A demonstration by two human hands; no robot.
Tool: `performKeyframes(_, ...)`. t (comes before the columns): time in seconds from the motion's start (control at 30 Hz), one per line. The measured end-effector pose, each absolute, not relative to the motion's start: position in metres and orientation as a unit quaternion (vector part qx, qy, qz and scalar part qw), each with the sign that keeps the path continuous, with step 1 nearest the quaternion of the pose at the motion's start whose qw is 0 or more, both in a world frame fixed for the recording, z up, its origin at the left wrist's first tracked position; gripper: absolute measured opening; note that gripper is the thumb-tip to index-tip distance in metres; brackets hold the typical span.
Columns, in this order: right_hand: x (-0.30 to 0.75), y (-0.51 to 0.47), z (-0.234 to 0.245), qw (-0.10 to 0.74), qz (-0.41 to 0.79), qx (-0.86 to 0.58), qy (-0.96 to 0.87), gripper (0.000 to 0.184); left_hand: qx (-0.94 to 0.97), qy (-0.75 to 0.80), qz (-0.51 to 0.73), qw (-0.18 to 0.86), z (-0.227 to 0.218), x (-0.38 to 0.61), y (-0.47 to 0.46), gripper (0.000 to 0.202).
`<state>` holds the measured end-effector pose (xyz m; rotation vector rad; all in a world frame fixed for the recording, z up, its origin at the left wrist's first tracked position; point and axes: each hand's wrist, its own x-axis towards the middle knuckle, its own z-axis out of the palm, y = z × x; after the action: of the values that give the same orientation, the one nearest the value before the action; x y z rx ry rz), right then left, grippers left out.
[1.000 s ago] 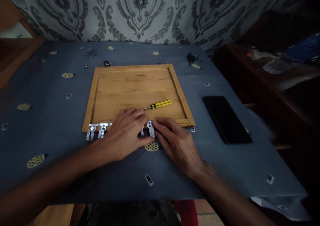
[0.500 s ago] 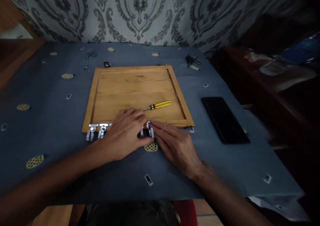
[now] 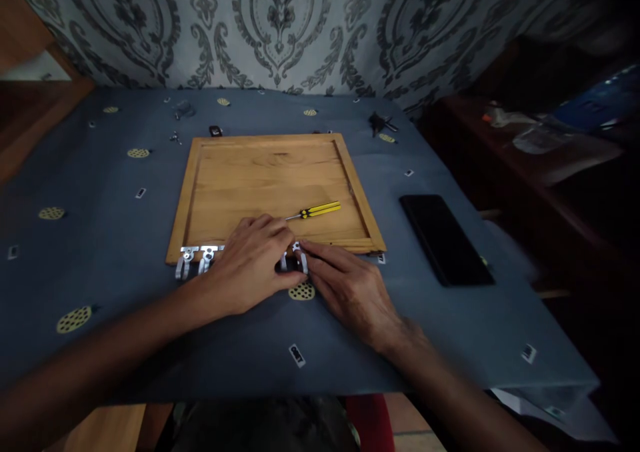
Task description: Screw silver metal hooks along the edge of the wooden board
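Observation:
A framed wooden board [image 3: 270, 179] lies on the table. Along its near edge runs a silver metal hook rack [image 3: 207, 257], its hooks hanging over the edge toward me. My left hand [image 3: 255, 262] covers the middle of the rack, fingers bent over the board's edge and thumb below a hook. At the rack's right end my right hand [image 3: 350, 282] has its fingertips pressed together against the last hook. Part of the rack is hidden under my left hand. On the board, just beyond my hands, lies a yellow and black screwdriver [image 3: 320, 210], its tip partly behind my left fingers.
A black phone [image 3: 447, 239] lies on the blue tablecloth [image 3: 345, 365] to the right. Small metal pieces [image 3: 175, 137], a clear plastic packet [image 3: 183, 110] and a dark object [image 3: 381, 124] sit near the back. Patterned fabric [image 3: 280, 32] rises behind the table.
The camera view has shifted slightly. Both hands stay at the hook rack, and the board and screwdriver look unmoved on the table.

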<state>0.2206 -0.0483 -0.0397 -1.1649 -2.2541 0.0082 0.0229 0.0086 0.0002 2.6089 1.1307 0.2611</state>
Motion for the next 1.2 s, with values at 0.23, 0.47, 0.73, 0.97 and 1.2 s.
performKeyframes(0.23, 0.22, -0.05, -0.038, 0.273, 0.027, -0.455, -0.847, 0.027, 0.909, 0.382, 0.109, 0.125, 0.004, 0.019, 0.01, 0.029)
performKeyframes(0.47, 0.22, -0.048, -0.039, 0.27, 0.03, -0.452, -0.849, 0.027, 0.868, 0.415, 0.211, 0.172, 0.044, -0.016, 0.033, 0.027)
performKeyframes(0.73, 0.221, -0.047, -0.043, 0.266, 0.028, -0.457, -0.848, 0.027, 0.761, 0.549, 0.29, 0.189, 0.03, -0.084, 0.087, 0.031)
performKeyframes(0.97, 0.224, -0.046, -0.047, 0.276, -0.009, -0.433, -0.858, 0.033, 0.667, 0.653, 0.331, 0.139, 0.005, -0.135, 0.136, 0.016)
performKeyframes(1.2, 0.236, -0.032, -0.063, 0.294, -0.034, -0.401, -0.867, 0.038, 0.635, 0.698, 0.319, 0.088, -0.016, -0.17, 0.173, 0.037)
